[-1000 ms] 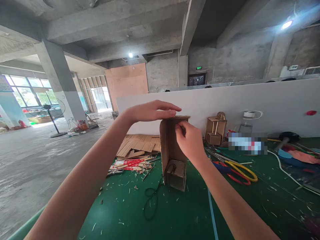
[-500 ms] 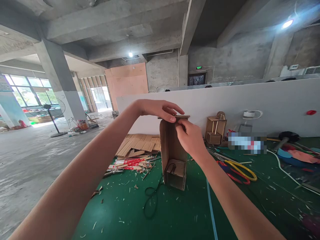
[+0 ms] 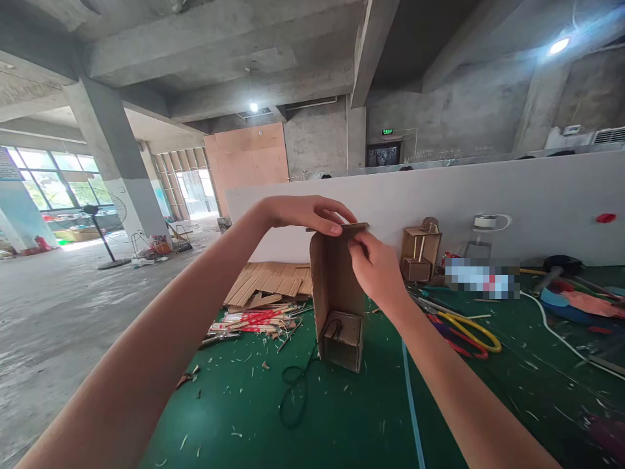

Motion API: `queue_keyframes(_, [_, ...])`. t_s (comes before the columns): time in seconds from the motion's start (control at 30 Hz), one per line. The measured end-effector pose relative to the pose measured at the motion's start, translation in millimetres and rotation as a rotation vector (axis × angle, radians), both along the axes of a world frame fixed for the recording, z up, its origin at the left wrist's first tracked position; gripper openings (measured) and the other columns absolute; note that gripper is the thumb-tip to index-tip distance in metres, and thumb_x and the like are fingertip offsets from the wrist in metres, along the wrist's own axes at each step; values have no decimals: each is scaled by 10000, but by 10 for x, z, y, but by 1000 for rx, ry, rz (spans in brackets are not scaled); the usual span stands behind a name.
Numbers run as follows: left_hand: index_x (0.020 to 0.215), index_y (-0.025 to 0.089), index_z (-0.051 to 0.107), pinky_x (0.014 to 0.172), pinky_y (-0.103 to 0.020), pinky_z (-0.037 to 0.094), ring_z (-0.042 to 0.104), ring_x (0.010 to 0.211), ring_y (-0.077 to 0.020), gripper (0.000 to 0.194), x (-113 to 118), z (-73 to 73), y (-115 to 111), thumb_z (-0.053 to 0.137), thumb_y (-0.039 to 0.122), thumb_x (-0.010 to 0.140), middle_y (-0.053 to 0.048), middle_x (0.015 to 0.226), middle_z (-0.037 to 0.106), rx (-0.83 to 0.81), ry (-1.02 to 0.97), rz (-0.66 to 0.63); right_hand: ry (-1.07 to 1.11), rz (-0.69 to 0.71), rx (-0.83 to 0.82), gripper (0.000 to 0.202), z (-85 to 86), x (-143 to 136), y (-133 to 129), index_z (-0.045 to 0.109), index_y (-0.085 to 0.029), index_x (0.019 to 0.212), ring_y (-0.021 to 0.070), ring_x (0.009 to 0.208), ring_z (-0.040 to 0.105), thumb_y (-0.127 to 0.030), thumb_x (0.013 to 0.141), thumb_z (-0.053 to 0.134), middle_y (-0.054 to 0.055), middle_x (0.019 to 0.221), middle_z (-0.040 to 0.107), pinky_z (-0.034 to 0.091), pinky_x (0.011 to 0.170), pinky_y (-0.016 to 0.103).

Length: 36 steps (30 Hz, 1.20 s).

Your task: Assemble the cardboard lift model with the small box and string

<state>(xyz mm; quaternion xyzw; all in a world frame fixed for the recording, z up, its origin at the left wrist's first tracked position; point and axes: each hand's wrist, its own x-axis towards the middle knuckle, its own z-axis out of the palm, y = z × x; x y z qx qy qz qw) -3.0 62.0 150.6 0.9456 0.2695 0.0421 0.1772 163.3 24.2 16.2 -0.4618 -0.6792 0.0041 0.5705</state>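
A tall open-fronted cardboard box [image 3: 339,280] stands upright on the green tabletop, with a smaller cardboard compartment [image 3: 344,355] built into its bottom. Across its top lies a flat cardboard piece [image 3: 357,227]. My left hand [image 3: 312,213] arches over the top from the left, its thumb at the front edge and its fingers reaching over the flat piece. At the upper right, just under that piece, my right hand [image 3: 378,264] has its fingers closed on the box's side edge; part of the grip is hidden. A thin dark cord [image 3: 293,391] trails from the lower compartment onto the table.
Flat cardboard sheets [image 3: 268,280] and a bundle of wooden sticks [image 3: 258,319] lie at left. Scissors with yellow handles [image 3: 473,331], a similar cardboard model [image 3: 420,251] and a clear bottle [image 3: 479,241] are at right. A white partition [image 3: 537,202] runs behind.
My right hand has shifted slightly right along the box's upper edge, and more of the flat top piece's front edge shows. My left hand stays in place.
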Motion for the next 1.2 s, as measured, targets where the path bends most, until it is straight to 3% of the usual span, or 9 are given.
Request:
queue_keyframes(0.17, [1219,285,545,897,-312,451,540,1126,-225,530,-17,3,2,634,514,750,-37,1322,574,-43,-14,-8,1,7,86,187,-10,-1,27,490,-203,720,136,604,422,-250,883,411,12,685,538,263,583,279])
queue_keyframes(0.43, [1204,274,536,799,-300,442,545,1080,-227,500,-7,9,-29,589,525,774,-47,1245,605,-32,-7,20,-16,-5,61,214,13,12,49,428,-208,663,130,583,388,-251,872,412,0,660,513,245,567,279])
queue_keyframes(0.77, [1215,284,535,772,-294,434,548,1073,-234,519,-12,-2,-18,586,531,762,-44,1255,609,4,-9,37,-5,0,71,216,-6,36,60,473,-211,679,145,589,433,-248,879,398,21,681,567,261,565,281])
queue_keyframes(1.2, [1306,327,507,1005,-345,418,513,1206,-222,576,-22,-17,-11,626,458,758,-32,1337,576,-68,-49,-15,-1,22,48,227,7,45,48,486,-213,682,182,664,529,-254,887,398,51,711,610,304,582,286])
